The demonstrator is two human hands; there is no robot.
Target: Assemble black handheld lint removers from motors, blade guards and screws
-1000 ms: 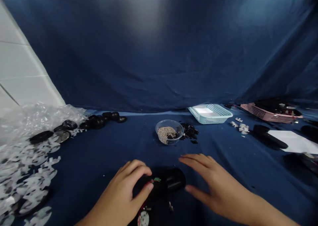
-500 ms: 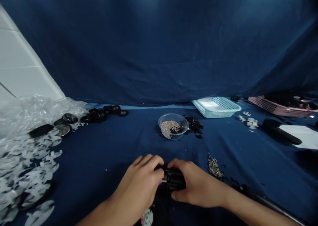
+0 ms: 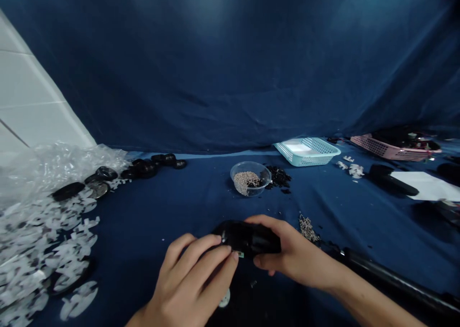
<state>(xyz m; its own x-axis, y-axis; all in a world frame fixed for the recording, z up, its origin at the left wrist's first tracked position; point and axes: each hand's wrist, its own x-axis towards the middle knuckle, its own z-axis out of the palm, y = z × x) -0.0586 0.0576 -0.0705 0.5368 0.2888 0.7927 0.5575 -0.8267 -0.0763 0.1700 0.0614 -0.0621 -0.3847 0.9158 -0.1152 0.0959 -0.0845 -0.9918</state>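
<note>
A glossy black plastic housing [image 3: 247, 238] is between my two hands, low in the middle of the view. My right hand [image 3: 287, 253] is closed around its right end, thumb below and fingers over the top. My left hand [image 3: 196, 274] grips its left side, with the fingertips pressed on it. A small green edge [image 3: 239, 254], like a piece of circuit board, shows by the left fingertips. Below them, a pale round piece [image 3: 225, 298] is partly covered by my left hand. The housing's underside is hidden.
A clear bowl [image 3: 268, 177] holds small metal screws and black bits; black pieces [image 3: 278, 176] lie beside it. Loose screws [image 3: 308, 229] and a long black tube [image 3: 391, 274] lie right. White plastic parts [image 3: 61, 236] cover the left. Blue [image 3: 312, 162] and pink baskets [image 3: 391, 151] stand behind.
The black housing has been turned and raised, so its broad glossy side now shows. My left hand has shifted left and down, its fingers stretching along the housing. The view has shifted slightly.
</note>
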